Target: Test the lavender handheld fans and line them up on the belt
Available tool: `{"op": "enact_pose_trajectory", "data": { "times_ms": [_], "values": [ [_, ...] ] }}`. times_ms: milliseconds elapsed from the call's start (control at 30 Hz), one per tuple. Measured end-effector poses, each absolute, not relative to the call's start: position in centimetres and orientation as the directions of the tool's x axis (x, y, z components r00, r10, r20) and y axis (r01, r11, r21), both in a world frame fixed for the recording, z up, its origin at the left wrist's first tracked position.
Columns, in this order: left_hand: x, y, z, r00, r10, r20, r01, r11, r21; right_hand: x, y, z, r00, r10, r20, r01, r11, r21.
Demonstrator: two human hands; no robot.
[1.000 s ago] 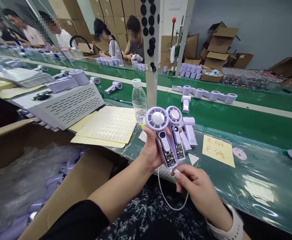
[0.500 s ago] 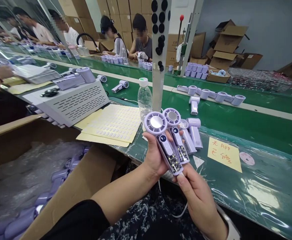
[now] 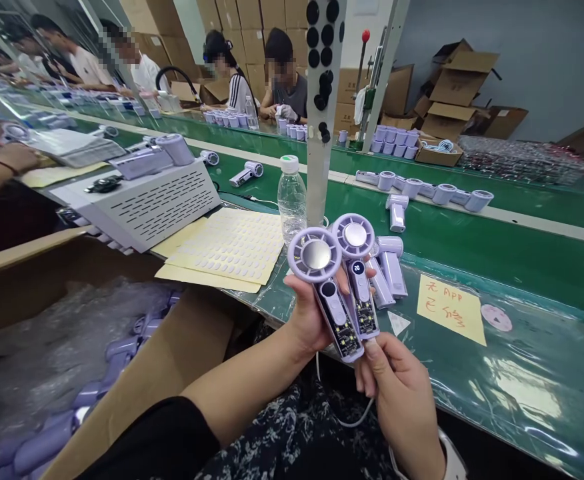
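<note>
My left hand (image 3: 306, 321) is closed around two lilac handheld fans side by side. The nearer fan (image 3: 336, 303) has a dark round display; the other fan (image 3: 361, 288) shows "20" on its lit display. Circuit boards show on both handles. At the base of the lit fan, my right hand (image 3: 403, 387) pinches the end of a white charging cable (image 3: 358, 423), its plug mostly hidden by the fingers. The cable loops down over my lap. Just behind the held fans, two more lilac fans lie on the bench, one of them a whole fan (image 3: 392, 267).
A plastic bottle (image 3: 292, 200) stands by the post (image 3: 318, 173). Left of it are sticker sheets (image 3: 232, 250) and a slotted metal box (image 3: 167, 203). A carton (image 3: 172, 360) of fans is at lower left. A handwritten note (image 3: 451, 310) lies right. Co-workers sit across the line.
My right hand has shifted the cable end from the nearer fan's base to the other fan's base. The nearer fan's display has gone dark; the other now reads "20".
</note>
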State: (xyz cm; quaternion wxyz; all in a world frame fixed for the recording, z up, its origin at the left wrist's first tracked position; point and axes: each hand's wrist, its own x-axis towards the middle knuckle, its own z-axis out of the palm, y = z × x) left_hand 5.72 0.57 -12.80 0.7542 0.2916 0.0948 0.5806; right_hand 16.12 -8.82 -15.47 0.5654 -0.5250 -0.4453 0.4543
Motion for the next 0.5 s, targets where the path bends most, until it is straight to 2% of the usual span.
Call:
{"op": "enact_pose_trajectory", "data": {
  "times_ms": [100,167,267,367,433,500],
  "values": [
    [6.2,0.2,-13.2,0.27,0.944,0.191,-0.804,0.112,0.584,15.4,-9.0,-15.6,0.216,0.975,-0.05,-0.177,-0.011,-0.984],
    [6.3,0.0,-13.4,0.264,0.948,0.176,-0.79,0.108,0.604,15.2,-9.1,-15.6,0.213,0.975,-0.065,-0.159,-0.031,-0.987],
    [6.2,0.3,-13.6,0.312,0.937,0.161,-0.768,0.148,0.624,16.3,-9.1,-15.2,0.161,0.987,-0.015,-0.02,-0.012,-1.0],
    [5.6,1.0,-13.4,0.298,0.943,0.149,-0.775,0.148,0.614,19.2,-8.7,-14.1,0.07,0.991,0.11,0.087,0.103,-0.991],
    [5.1,1.4,-12.8,0.249,0.957,0.148,-0.785,0.11,0.609,21.7,-8.0,-13.4,0.165,0.967,0.193,0.209,0.157,-0.965],
    [4.7,1.3,-12.2,0.256,0.953,0.163,-0.768,0.098,0.633,23.5,-7.0,-12.8,0.37,0.885,0.282,0.404,0.12,-0.907]
  ]
}}
